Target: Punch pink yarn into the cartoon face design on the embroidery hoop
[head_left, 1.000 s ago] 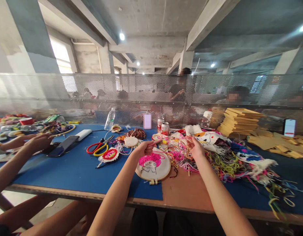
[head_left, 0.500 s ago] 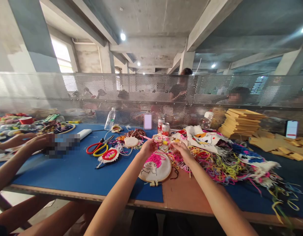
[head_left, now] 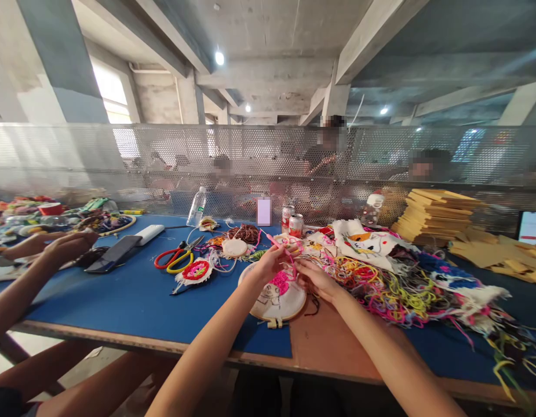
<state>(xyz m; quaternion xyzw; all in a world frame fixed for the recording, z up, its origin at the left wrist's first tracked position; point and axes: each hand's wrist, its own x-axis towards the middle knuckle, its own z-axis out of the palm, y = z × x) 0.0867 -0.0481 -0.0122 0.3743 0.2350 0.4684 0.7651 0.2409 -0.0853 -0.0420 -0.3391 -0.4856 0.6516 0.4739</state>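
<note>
My left hand [head_left: 270, 263] is closed on a pink punch needle [head_left: 273, 239], whose thin tip points up and to the left. Pink yarn [head_left: 294, 267] runs from the tool to my right hand [head_left: 316, 279], which pinches the strand with bent fingers. Beneath both hands, an embroidery hoop [head_left: 289, 311] lies on the table, its clamp toward me. White cloth in it carries a drawn figure and a patch of pink loops [head_left: 281, 282]. My left forearm and hand cover part of the hoop's left side.
Scissors [head_left: 176, 260] and a small stitched piece [head_left: 196, 272] lie left. A yarn heap [head_left: 393, 289] spreads right, with drink cans [head_left: 296, 226] behind. A co-worker's hands [head_left: 70, 246] are near a phone [head_left: 113, 255]. Stacked yellow pieces [head_left: 433, 214] stand before the perforated partition [head_left: 172, 150].
My hands have come a little lower over the hoop, and the right hand's fingers have curled in on the pink yarn. The view has shifted slightly.
</note>
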